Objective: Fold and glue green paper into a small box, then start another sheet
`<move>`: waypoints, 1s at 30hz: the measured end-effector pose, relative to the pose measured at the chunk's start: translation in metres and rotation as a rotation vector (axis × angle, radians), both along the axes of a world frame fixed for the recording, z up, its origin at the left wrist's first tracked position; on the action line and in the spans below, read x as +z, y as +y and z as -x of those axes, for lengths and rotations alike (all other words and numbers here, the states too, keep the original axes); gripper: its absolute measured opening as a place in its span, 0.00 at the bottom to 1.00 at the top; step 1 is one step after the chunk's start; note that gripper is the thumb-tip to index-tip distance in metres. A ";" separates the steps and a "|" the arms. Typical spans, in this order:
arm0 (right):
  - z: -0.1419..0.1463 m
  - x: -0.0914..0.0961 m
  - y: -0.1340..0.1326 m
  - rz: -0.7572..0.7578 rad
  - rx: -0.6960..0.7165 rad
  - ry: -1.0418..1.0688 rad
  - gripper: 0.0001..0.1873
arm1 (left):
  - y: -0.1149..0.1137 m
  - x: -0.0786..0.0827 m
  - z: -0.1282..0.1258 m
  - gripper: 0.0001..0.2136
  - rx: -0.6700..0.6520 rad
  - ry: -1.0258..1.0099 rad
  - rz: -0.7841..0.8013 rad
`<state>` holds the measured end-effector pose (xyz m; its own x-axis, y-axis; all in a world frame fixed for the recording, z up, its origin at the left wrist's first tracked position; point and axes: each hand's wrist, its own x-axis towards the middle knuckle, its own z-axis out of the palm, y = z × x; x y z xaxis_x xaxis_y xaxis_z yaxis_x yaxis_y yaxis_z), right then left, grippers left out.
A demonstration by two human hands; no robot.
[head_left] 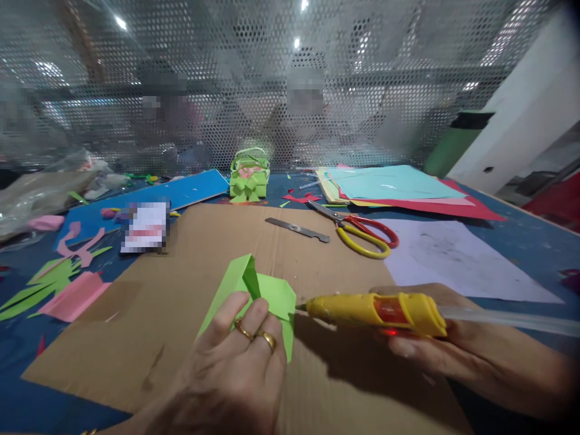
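My left hand (247, 356), with two gold rings, is closed on a folded piece of green paper (277, 293) over the cardboard sheet. One flap of the paper stands up beside my fingers. From the right, my right hand (435, 338) grips a yellow hot glue gun (348, 309), its nozzle at the paper's right edge. I cannot tell whether the tip touches. A clear glue stick (507, 317) runs out of the gun's back, and a small red light glows underneath. Most of my right fingers are hidden by the gun.
Beyond my hands lie a metal blade (296, 229) and red-and-yellow-handled scissors (362, 235) on the cardboard (149, 314). A green paper basket (248, 178) stands at the back, with stacked coloured paper (399, 181) to its right. Pink and green scraps (54, 281) lie left. Perforated metal (254, 78) rises behind.
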<state>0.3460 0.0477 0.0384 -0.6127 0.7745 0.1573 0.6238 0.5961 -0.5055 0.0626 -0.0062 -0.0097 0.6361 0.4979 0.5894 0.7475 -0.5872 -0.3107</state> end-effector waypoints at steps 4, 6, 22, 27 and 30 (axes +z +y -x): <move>-0.002 -0.003 0.001 0.016 0.042 0.056 0.19 | 0.001 0.001 -0.001 0.17 -0.018 -0.009 0.017; 0.000 0.001 0.003 0.032 0.077 0.069 0.17 | 0.001 0.004 0.000 0.17 -0.036 -0.013 0.022; -0.001 0.006 0.003 0.099 0.074 0.039 0.18 | 0.007 -0.003 -0.005 0.18 -0.062 -0.080 -0.081; 0.005 0.010 0.003 0.101 0.095 0.094 0.19 | 0.005 0.000 -0.004 0.17 -0.079 -0.073 -0.025; 0.008 0.010 0.003 0.075 0.064 0.169 0.17 | 0.005 0.006 -0.002 0.16 -0.083 -0.032 0.026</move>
